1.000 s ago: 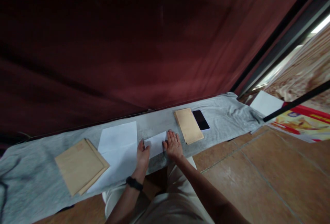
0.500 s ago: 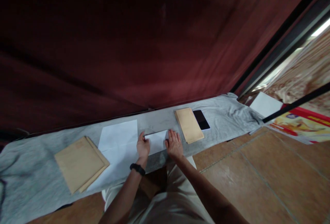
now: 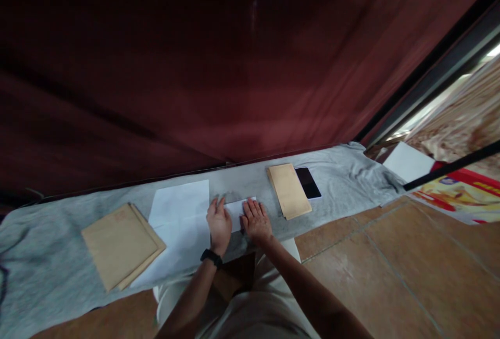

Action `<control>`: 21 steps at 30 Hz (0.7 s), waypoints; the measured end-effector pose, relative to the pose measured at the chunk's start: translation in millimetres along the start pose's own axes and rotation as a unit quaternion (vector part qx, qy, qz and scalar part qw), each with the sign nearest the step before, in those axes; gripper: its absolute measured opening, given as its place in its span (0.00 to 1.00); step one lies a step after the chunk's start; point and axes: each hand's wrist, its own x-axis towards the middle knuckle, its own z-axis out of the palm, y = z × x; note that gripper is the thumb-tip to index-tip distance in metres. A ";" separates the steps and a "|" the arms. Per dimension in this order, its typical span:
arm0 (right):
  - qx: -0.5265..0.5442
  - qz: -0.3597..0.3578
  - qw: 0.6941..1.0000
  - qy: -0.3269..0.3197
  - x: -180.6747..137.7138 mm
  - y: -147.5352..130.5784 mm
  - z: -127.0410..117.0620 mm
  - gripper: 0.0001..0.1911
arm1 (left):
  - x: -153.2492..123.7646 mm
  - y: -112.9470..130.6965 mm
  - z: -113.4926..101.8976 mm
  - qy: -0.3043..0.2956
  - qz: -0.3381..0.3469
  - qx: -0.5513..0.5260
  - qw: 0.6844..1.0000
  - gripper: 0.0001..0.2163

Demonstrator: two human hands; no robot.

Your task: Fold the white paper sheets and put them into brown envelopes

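A small folded white paper (image 3: pixel 236 207) lies on the grey cloth (image 3: pixel 47 255) in front of me. My left hand (image 3: pixel 219 224), with a black watch on the wrist, lies flat on its left end, fingers stretched out. My right hand (image 3: pixel 255 220) presses flat on its right part, fingers spread. The two hands nearly touch and hide much of the paper. A larger white sheet (image 3: pixel 177 224) lies just left of my left hand.
A stack of brown envelopes (image 3: pixel 121 245) lies at the left. Another brown envelope stack (image 3: pixel 288 189) and a dark phone (image 3: pixel 308 183) lie right of my hands. A red curtain hangs behind. Tiled floor (image 3: pixel 390 255), a white sheet (image 3: pixel 408 162) and a printed poster (image 3: pixel 461 190) are at the right.
The folded paper has become narrower. Both hands have moved closer together over it; the left hand went from gripping its edge to lying flat.
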 end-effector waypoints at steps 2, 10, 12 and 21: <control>-0.003 -0.002 1.000 -0.013 -0.8 0.2 -0.6 0.27 | -10.2 9.6 6.6 -0.044 0.080 0.049 0.995 0.21; -0.008 0.003 1.000 -0.030 -3.2 6.5 -4.6 0.28 | -32.2 11.2 19.4 -0.161 0.180 0.199 0.950 0.27; -0.008 0.013 1.000 -0.015 -6.6 11.6 -5.3 0.28 | -33.1 4.1 12.1 -0.153 0.181 0.215 0.947 0.27; -0.023 0.044 0.998 0.024 -22.3 28.5 -8.3 0.28 | -49.3 -4.0 -2.5 -0.111 0.141 0.227 0.957 0.28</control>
